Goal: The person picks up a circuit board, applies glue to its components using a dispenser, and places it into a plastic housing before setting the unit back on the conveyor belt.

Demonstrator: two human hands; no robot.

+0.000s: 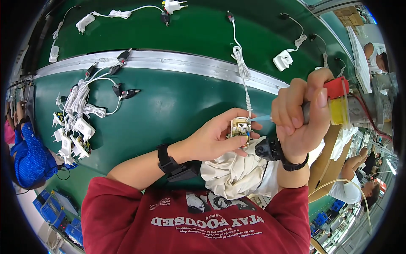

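Observation:
My left hand point(213, 137) is closed around an opened power adapter point(241, 128), its circuit board bared and turned up, the thumb pressing on the near edge. A white cable point(241, 63) runs from the adapter's far end over the metal rail to a black plug. In my right hand point(302, 112) is a glue dispensing gun point(338, 111) with red and yellow parts, gripped in a fist. Its pale blue nozzle point(263, 118) points left, with the tip at the adapter's far right corner. Whether the tip touches the board I cannot tell.
A pile of opened adapters point(69, 142) with bundled cables lies on the green table to the left. Beyond the metal rail point(169, 62), finished-looking white adapters point(282, 60) lie on a green belt. Crumpled cream cloth point(232, 173) sits below my hands. Other people are at both sides.

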